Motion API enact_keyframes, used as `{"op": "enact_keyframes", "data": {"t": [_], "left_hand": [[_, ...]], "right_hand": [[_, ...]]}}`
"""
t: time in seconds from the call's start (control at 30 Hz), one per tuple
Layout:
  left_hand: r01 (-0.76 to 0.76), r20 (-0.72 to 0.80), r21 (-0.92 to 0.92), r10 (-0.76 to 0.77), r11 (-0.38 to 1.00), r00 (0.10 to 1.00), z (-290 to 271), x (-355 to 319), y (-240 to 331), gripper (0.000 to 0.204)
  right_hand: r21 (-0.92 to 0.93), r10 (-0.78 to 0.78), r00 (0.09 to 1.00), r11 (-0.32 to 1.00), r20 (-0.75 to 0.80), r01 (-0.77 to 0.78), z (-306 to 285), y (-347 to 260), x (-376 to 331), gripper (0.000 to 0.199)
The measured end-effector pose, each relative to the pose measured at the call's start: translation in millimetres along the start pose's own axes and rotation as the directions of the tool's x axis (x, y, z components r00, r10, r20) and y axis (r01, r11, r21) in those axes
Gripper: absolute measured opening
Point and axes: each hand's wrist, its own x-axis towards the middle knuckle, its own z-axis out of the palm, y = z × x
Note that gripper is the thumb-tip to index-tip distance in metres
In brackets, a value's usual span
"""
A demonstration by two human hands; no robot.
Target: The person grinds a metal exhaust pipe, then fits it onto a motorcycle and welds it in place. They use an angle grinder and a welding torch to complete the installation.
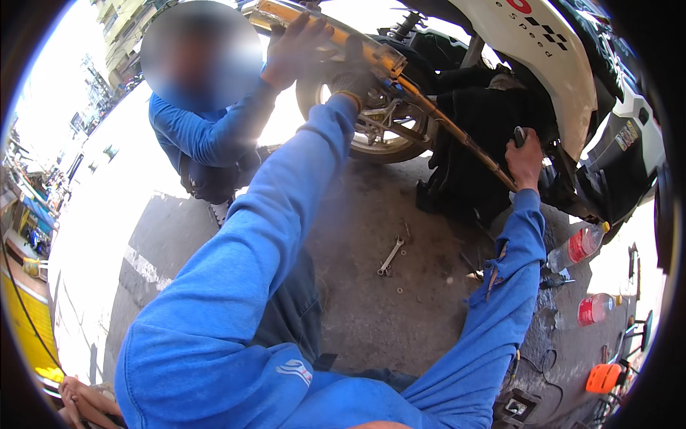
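A motorcycle's brownish exhaust pipe [457,132] slants from the upper middle down toward the right, widening into a yellowish-brown muffler [382,57]. My left hand [352,77], in a dark glove, reaches up to the muffler beside the rear wheel [386,146] and grips it, its fingers partly hidden. My right hand [526,159] is closed around a tool with a dark rounded handle [519,134], near the pipe's lower end; the tool's working end is hidden. A co-worker's hand [296,50] rests on the muffler farther left.
A wrench [391,255] and small washers lie on the concrete below the motorcycle. Two clear bottles with red labels [580,245] lie at the right, near an orange object [604,378] and a cable. The co-worker [207,136] crouches at the upper left. White bodywork [543,71] overhangs at the upper right.
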Motion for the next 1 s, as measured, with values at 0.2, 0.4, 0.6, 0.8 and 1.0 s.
{"op": "enact_keyframes", "data": {"t": [0.2,0.4,0.6,0.8,1.0], "left_hand": [[-0.008,-0.006,-0.017,0.007,1.000,1.000,-0.7,0.2,-11.3,0.071],[0.023,0.024,-0.152,-0.019,0.988,1.000,-0.7,1.9,-26.2,0.070],[0.195,0.137,-0.686,-0.139,0.701,0.981,-23.0,-8.7,-21.6,0.070],[0.221,0.214,-0.973,-0.107,0.059,0.971,-29.9,-56.7,-7.7,0.061],[-0.498,0.483,-0.134,0.495,0.857,0.722,17.4,-98.9,-17.0,0.031]], "right_hand": [[-0.004,0.026,1.000,1.000,-0.011,-0.026,2.1,1.0,-0.6,0.040],[-0.035,0.064,0.998,0.997,-0.012,-0.065,8.4,3.6,-0.1,0.041],[0.037,-0.010,0.998,0.999,-0.060,0.012,1.0,6.6,-5.7,0.049],[0.041,-0.151,0.947,0.985,-0.282,0.170,-29.7,28.9,-29.4,0.055],[0.218,0.421,0.837,0.905,-0.349,-0.365,-38.1,79.1,-93.6,0.047]]}}
